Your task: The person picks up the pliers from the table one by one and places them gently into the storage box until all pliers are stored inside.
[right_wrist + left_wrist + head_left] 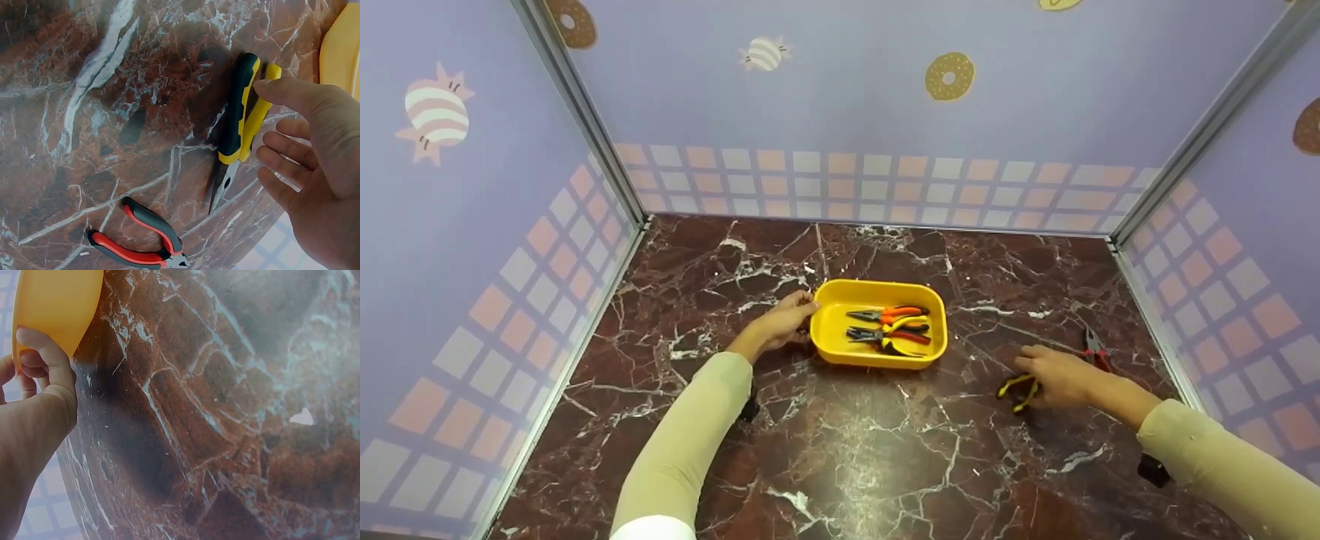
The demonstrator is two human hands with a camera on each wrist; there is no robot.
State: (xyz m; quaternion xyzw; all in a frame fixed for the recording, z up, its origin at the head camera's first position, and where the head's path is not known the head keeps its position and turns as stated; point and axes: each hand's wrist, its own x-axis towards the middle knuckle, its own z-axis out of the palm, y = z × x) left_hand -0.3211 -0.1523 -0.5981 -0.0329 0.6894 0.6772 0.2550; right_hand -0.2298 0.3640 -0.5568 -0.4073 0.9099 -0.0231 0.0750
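Right hand hovers spread over yellow pliers on the table's right, thumb touching a handle; stiff, weighty steel, best grasped by rubber handles; left hand grips the tray at its left rim.

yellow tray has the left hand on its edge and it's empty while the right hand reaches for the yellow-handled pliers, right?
Not quite: the yellow tray is not empty. The head view shows two pairs of pliers lying in it. The rest holds: the left hand is on its edge, and the right hand reaches for the yellow-handled pliers on the marble.
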